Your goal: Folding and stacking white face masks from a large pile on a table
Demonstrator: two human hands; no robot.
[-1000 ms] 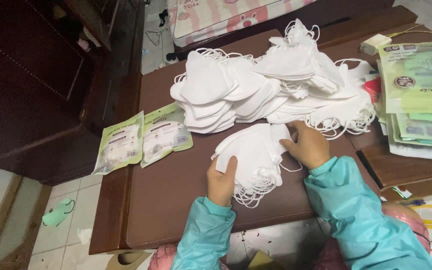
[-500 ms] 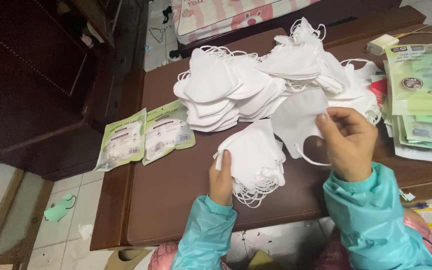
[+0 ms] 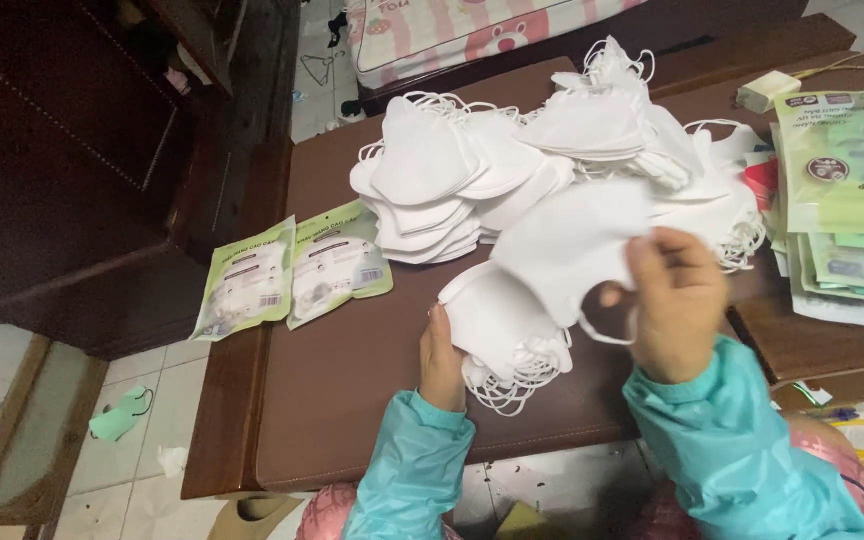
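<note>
A small stack of white face masks (image 3: 497,335) lies on the brown table (image 3: 352,400) in front of me. My left hand (image 3: 442,355) rests against the stack's left edge, fingers closed on it. Above the stack, my right hand (image 3: 677,300) holds up a single white mask (image 3: 567,245) by its right end, an ear loop hanging below. Behind them sits a big loose pile of white masks (image 3: 512,165).
Two sealed green mask packets (image 3: 292,270) lie at the table's left. A stack of green empty packets (image 3: 842,200) sits at the right. A dark wooden cabinet (image 3: 62,170) stands left. A green mask (image 3: 117,415) lies on the tiled floor.
My right hand lifted one mask off the big pile and is bringing it left, over the small stack. My left hand stayed on the stack.
</note>
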